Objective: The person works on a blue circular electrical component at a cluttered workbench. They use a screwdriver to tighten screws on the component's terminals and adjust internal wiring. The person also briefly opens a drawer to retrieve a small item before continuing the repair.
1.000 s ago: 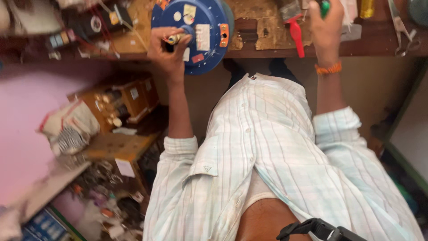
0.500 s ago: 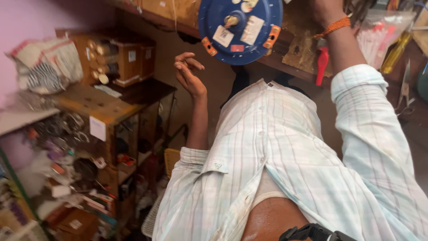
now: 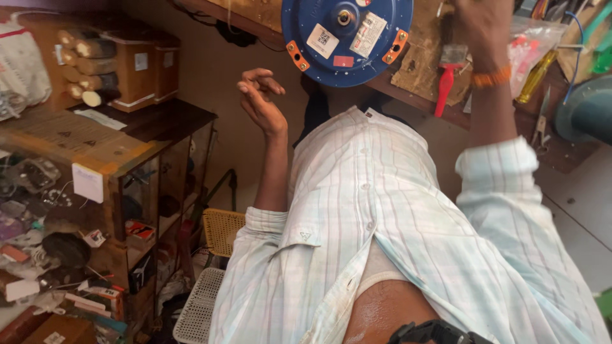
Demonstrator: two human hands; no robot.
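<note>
Workbench edge holds blue disc [image 3: 347, 38], just above empty, perhaps curled left hand [image 3: 261, 102].

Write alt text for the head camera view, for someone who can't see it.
Seen from above, a person in a pale checked shirt raises an empty left hand below a round blue disc on a workbench; the right hand reaches onto the bench, beside a red-handled brush.

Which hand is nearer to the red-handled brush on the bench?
The right hand: it is just beside the red-handled brush, above it. The left hand is apart, beyond the blue disc.
</note>
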